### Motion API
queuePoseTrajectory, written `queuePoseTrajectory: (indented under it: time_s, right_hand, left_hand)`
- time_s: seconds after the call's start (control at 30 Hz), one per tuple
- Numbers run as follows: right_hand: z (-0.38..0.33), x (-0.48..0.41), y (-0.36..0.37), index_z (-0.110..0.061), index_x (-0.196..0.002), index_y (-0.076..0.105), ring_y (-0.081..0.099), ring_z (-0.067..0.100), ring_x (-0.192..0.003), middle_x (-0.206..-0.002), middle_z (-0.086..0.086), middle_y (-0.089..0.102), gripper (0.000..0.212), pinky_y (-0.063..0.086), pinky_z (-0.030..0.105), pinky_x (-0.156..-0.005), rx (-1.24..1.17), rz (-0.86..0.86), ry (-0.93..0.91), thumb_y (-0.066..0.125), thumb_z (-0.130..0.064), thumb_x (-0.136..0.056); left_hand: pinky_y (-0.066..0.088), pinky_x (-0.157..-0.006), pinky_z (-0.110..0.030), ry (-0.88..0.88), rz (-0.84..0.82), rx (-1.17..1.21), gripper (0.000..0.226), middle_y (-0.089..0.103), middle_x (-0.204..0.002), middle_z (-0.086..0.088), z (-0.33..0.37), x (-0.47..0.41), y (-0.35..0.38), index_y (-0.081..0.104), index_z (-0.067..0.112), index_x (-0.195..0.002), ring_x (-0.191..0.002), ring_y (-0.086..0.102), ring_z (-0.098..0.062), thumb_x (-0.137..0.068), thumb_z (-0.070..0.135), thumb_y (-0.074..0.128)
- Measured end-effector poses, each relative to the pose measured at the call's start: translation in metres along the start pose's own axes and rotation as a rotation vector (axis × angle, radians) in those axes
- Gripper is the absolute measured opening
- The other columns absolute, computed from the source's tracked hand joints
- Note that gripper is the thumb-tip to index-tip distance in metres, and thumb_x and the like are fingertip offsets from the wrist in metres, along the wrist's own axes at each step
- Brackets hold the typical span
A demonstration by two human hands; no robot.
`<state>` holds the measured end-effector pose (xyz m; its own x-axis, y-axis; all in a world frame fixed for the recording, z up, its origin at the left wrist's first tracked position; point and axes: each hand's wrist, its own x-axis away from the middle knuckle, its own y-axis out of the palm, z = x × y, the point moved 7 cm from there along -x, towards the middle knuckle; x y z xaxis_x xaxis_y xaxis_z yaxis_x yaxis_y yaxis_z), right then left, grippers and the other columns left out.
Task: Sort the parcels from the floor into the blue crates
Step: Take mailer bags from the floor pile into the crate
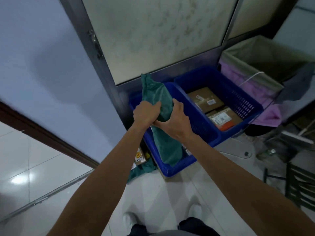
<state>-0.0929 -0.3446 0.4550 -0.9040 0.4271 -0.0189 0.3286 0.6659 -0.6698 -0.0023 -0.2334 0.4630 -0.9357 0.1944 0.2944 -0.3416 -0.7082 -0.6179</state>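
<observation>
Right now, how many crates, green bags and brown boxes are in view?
Crates: 2, left crate, right crate.
Green bags: 2, held bag, floor bag.
Brown boxes: 3, two in the right crate, one on the floor.
Total: 7.
The held bag hides much of the left crate.

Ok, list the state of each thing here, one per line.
left hand: grips the green parcel.
right hand: grips the green parcel.
green parcel: held tilted over the near blue crate.
near blue crate: on the floor, under the parcel.
far blue crate: holds two cardboard boxes.
floor parcels: lying beside the near blue crate, unsorted.
</observation>
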Motion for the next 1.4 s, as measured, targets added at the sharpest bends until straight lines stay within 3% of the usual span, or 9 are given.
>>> queuePoseTrajectory:
  time_s: [0.2,0.37,0.5,0.63,0.83,1.0,1.13,1.23,1.4]
  right_hand:
    - [0.05,-0.031,-0.086,-0.015,-0.159,0.004,0.049,0.032,-0.12,-0.144,0.012,0.029,0.138,0.05,0.039,-0.081,0.081,0.104,-0.056,0.079,-0.073,-0.059]
    - [0.073,-0.06,-0.129,-0.009,-0.157,0.012,0.048,0.033,-0.112,-0.133,0.014,0.034,0.13,0.041,0.036,-0.078,0.184,0.16,-0.072,0.084,-0.062,-0.062]
    - [0.103,-0.095,-0.162,-0.013,-0.152,0.021,0.049,0.033,-0.113,-0.131,0.011,0.036,0.121,0.046,0.041,-0.08,0.17,0.238,0.048,0.081,-0.065,-0.061]
    - [0.138,-0.123,-0.206,-0.016,-0.15,0.023,0.05,0.034,-0.119,-0.136,0.012,0.036,0.116,0.047,0.041,-0.09,0.074,0.331,0.226,0.081,-0.063,-0.062]
    - [0.168,-0.152,-0.253,-0.018,-0.153,0.021,0.046,0.035,-0.131,-0.152,0.012,0.031,0.111,0.044,0.047,-0.101,-0.055,0.44,0.347,0.08,-0.06,-0.068]
    - [0.202,-0.174,-0.29,-0.016,-0.155,0.02,0.04,0.033,-0.139,-0.158,0.01,0.028,0.113,0.039,0.047,-0.11,-0.22,0.535,0.444,0.079,-0.062,-0.07]
    - [0.236,-0.203,-0.31,-0.019,-0.153,0.024,0.047,0.03,-0.131,-0.151,0.008,0.036,0.112,0.044,0.051,-0.107,-0.329,0.56,0.488,0.078,-0.065,-0.066]
    - [0.267,-0.23,-0.321,-0.02,-0.151,0.028,0.047,0.027,-0.129,-0.148,0.007,0.037,0.11,0.045,0.05,-0.106,-0.4,0.548,0.5,0.077,-0.065,-0.063]
    - [0.333,-0.28,-0.33,-0.025,-0.142,0.039,0.051,0.024,-0.122,-0.139,0.003,0.046,0.107,0.049,0.048,-0.103,-0.553,0.403,0.573,0.081,-0.069,-0.054]
  left_hand:
    - [0.055,-0.073,-0.035,0.039,0.029,0.042,0.035,0.056,-0.076,0.0,0.084,0.005,0.067,0.048,0.016,-0.073,-0.068,0.056,-0.017,-0.093,0.044,0.055]
    - [0.056,-0.064,-0.035,-0.015,0.016,0.116,0.04,0.058,-0.076,-0.003,0.117,-0.007,0.107,0.053,0.011,-0.08,-0.071,0.061,-0.023,-0.088,0.05,0.056]
    - [0.061,-0.075,-0.047,-0.012,-0.041,0.282,0.05,0.073,-0.08,-0.007,0.14,-0.026,0.138,0.069,0.008,-0.08,-0.076,0.071,-0.025,-0.084,0.056,0.057]
    - [0.058,-0.074,-0.034,0.049,-0.254,0.461,0.031,0.073,-0.093,-0.003,0.171,-0.042,0.175,0.07,0.02,-0.092,-0.088,0.07,-0.021,-0.099,0.042,0.051]
    - [0.052,-0.092,-0.046,0.06,-0.475,0.276,0.025,0.069,-0.107,-0.014,0.17,-0.066,0.225,0.066,0.021,-0.085,-0.099,0.067,-0.03,-0.1,0.031,0.049]
    - [0.049,-0.092,-0.035,0.025,-0.542,0.036,0.032,0.062,-0.121,-0.006,0.135,-0.079,0.259,0.061,0.013,-0.125,-0.102,0.06,-0.02,-0.104,0.03,0.045]
    - [0.046,-0.085,-0.036,-0.22,-0.515,0.057,0.041,0.056,-0.103,-0.006,0.115,-0.095,0.284,0.051,0.013,-0.102,-0.088,0.055,-0.022,-0.1,0.053,0.045]
    - [0.053,-0.083,-0.039,-0.371,-0.521,0.148,0.065,0.061,-0.119,-0.009,0.113,-0.111,0.313,0.048,0.006,-0.124,-0.098,0.063,-0.027,-0.095,0.065,0.044]
    - [0.054,-0.095,-0.052,-0.537,-0.424,0.543,0.057,0.065,-0.12,-0.014,0.143,-0.131,0.359,0.055,0.014,-0.129,-0.107,0.064,-0.033,-0.093,0.058,0.052]
